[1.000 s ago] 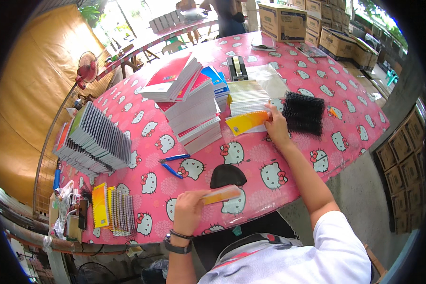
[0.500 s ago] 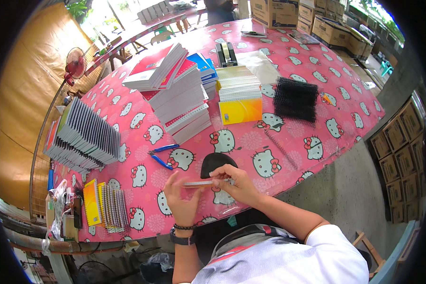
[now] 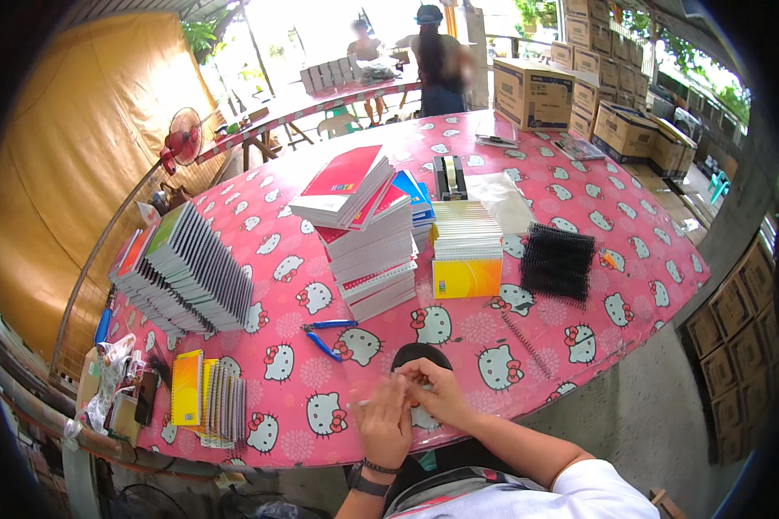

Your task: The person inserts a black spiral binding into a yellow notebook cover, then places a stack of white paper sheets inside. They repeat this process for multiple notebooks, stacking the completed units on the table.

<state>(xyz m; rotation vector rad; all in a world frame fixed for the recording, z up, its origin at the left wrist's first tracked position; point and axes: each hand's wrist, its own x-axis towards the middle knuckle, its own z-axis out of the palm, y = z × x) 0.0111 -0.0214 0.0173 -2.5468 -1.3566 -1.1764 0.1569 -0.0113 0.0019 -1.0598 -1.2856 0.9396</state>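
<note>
Close to the table's front edge, my right hand [image 3: 434, 394] has its fingers curled in a pinch on a thin notebook [image 3: 363, 402]. Hardly more than a pale edge of that notebook shows, the rest being behind my hands. My left hand [image 3: 383, 426] lies against it, its fingers smeared by motion. Just beyond my hands is a black rounded pad [image 3: 421, 354]. Blue-handled pliers [image 3: 327, 339] lie to the left of the pad. A loose black spiral coil [image 3: 525, 344] rests on the right, near a pile of black coils [image 3: 558, 263].
Yellow unbound notebooks [image 3: 467, 278] and a tall stack of red-covered ones [image 3: 342, 183] stand ahead. Spiral-bound notebooks [image 3: 201, 268] pile up at left, yellow ones [image 3: 186, 389] nearer. A tape dispenser [image 3: 450, 179] and cartons [image 3: 532, 95] are farther back. Two people are in the background.
The view has tilted up, bringing two people into sight. My left hand has moved in from the notebook's left end toward my right hand, covering most of the notebook.
</note>
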